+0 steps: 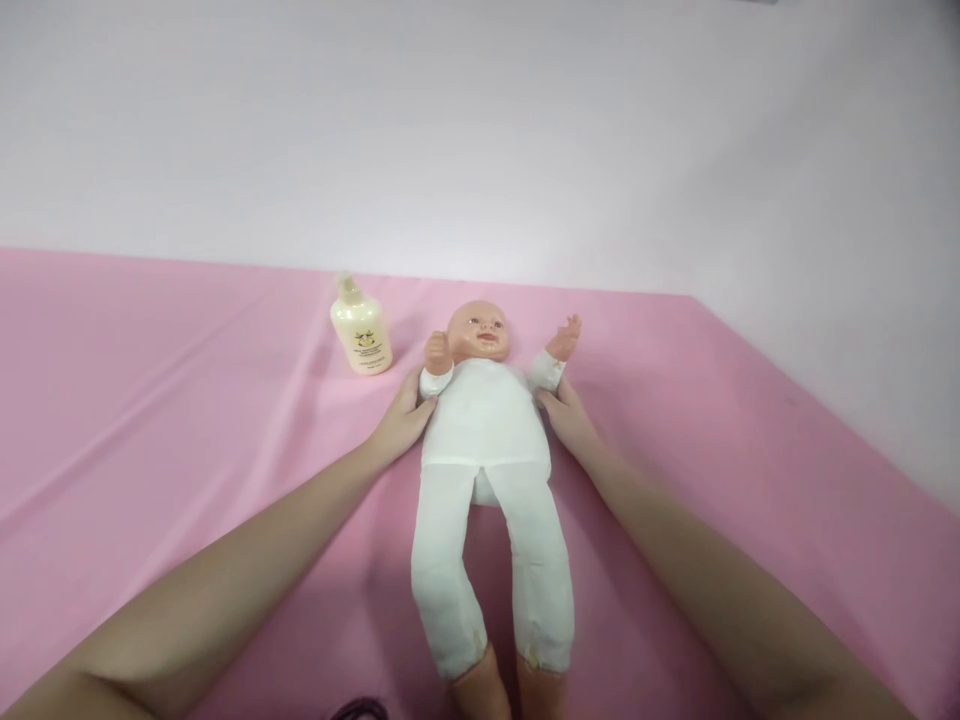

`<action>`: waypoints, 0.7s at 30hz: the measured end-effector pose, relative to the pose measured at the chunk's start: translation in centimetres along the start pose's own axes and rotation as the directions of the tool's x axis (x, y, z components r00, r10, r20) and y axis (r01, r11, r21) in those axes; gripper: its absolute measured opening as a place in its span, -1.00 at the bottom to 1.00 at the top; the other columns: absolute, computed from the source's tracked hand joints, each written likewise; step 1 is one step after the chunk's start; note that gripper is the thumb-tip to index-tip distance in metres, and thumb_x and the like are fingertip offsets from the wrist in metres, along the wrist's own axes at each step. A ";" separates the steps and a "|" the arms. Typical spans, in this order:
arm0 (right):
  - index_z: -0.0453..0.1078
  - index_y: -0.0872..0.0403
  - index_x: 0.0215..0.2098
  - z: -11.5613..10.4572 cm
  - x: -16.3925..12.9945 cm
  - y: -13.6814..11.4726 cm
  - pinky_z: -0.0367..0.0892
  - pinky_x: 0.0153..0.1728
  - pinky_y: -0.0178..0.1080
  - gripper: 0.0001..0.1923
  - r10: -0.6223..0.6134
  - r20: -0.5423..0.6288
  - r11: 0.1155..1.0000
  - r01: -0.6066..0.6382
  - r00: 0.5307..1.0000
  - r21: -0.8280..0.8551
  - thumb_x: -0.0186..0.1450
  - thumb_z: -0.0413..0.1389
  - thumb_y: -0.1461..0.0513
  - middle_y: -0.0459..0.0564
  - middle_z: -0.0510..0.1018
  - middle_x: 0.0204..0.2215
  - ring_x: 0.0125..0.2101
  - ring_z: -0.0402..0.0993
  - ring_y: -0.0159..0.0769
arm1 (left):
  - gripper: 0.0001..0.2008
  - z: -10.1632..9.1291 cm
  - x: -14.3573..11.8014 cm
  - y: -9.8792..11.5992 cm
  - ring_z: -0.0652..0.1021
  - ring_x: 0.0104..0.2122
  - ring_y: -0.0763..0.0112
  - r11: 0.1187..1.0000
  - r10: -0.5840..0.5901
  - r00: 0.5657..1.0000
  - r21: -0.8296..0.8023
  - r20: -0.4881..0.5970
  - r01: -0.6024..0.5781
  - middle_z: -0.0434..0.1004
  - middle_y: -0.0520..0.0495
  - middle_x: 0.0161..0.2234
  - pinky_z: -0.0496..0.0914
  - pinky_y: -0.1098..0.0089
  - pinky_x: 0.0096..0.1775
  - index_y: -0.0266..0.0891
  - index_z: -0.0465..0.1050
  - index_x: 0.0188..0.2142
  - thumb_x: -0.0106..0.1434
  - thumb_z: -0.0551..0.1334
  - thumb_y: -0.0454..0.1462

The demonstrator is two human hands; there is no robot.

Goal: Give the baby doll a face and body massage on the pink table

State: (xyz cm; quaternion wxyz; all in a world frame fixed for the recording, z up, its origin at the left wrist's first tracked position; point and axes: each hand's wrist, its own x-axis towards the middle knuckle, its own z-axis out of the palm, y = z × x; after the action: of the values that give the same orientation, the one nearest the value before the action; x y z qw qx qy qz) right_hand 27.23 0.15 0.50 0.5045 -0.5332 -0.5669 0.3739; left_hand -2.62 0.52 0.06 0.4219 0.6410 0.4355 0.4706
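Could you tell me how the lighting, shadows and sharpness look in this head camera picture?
Head view: soft, even light, no glare; faint shadows under the doll and both forearms; the bottle looks slightly blurred, its label unreadable; the pink cloth edge bows from wide-angle distortion.

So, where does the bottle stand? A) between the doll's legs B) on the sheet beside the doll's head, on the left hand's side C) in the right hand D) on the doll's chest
B: the bottle stands on the sheet, left of the doll, beyond the left hand.
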 end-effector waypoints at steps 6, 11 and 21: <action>0.42 -0.04 0.24 0.1 -0.2 -0.7 0.36 0.20 0.01 -0.47 -0.003 0.001 1.000 0.003 1.000 0.016 0.31 0.10 0.16 0.04 0.60 0.14 0.11 0.52 -0.06 | -0.38 0.0 0.0 0.0 0.32 0.38 0.02 1.000 0.009 1.000 -0.005 0.007 -0.009 0.26 -0.16 0.40 0.15 -0.05 0.42 -0.12 0.15 0.40 0.40 0.23 -0.18; 0.41 -0.04 0.26 0.1 -0.4 -1.3 0.35 0.21 0.03 -0.46 0.007 -0.003 1.000 -0.007 1.000 -0.011 0.30 0.09 0.17 0.04 0.60 0.15 0.10 0.52 -0.04 | -0.40 0.1 0.0 0.0 0.35 0.36 0.03 1.000 0.009 1.000 -0.021 0.009 -0.009 0.30 -0.16 0.38 0.17 -0.05 0.41 -0.11 0.17 0.38 0.39 0.24 -0.18; 0.38 -0.06 0.28 0.0 -0.3 -0.6 0.36 0.21 0.01 -0.44 0.021 -0.007 1.000 -0.020 1.000 0.003 0.31 0.10 0.14 0.02 0.58 0.18 0.13 0.51 -0.05 | -0.39 0.1 -0.1 0.5 0.32 0.38 0.03 1.000 0.000 1.000 0.007 0.005 0.000 0.27 -0.15 0.40 0.16 -0.04 0.42 -0.10 0.16 0.39 0.40 0.23 -0.19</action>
State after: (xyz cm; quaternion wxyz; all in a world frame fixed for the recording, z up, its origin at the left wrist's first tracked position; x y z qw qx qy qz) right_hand 27.10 -0.21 1.00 0.5034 -0.5394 -0.5591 0.3782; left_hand -2.44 0.32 0.45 0.4208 0.6435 0.4362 0.4674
